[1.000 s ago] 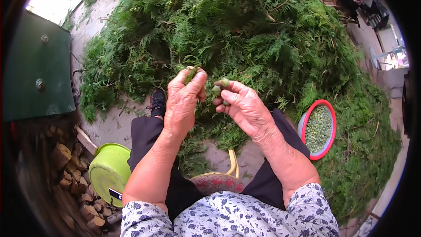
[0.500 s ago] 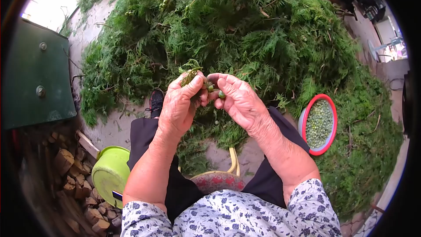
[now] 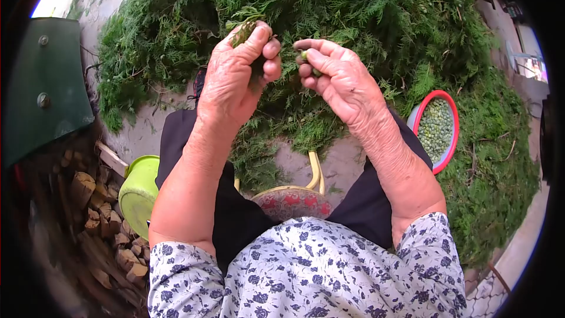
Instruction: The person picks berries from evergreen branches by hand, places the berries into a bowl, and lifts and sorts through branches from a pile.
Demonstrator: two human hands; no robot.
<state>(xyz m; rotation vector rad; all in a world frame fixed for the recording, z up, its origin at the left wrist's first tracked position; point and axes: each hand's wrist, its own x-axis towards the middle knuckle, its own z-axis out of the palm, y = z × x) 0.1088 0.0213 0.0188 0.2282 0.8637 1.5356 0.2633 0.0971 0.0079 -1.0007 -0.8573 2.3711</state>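
While the left hand grips a leafy sprig, the right hand pinches small green cones, both hands well left of the red-rimmed bowl!

And here's the knack, as I'd judge it: pinch the sprig firmly, but let the right fingers curl around the cones rather than squeeze, so none rolls loose. See the sprig, in the hand farther from the bowl: it's clamped between thumb and forefinger, its tuft poking up past the fingertips. In the hand nearer the bowl, the fingers are closed too; one cone peeks out between the tips of thumb and forefinger, another sits just under the thumb. What the folded palms hide, I can't tell! The bowl itself holds a heap of similar cones.
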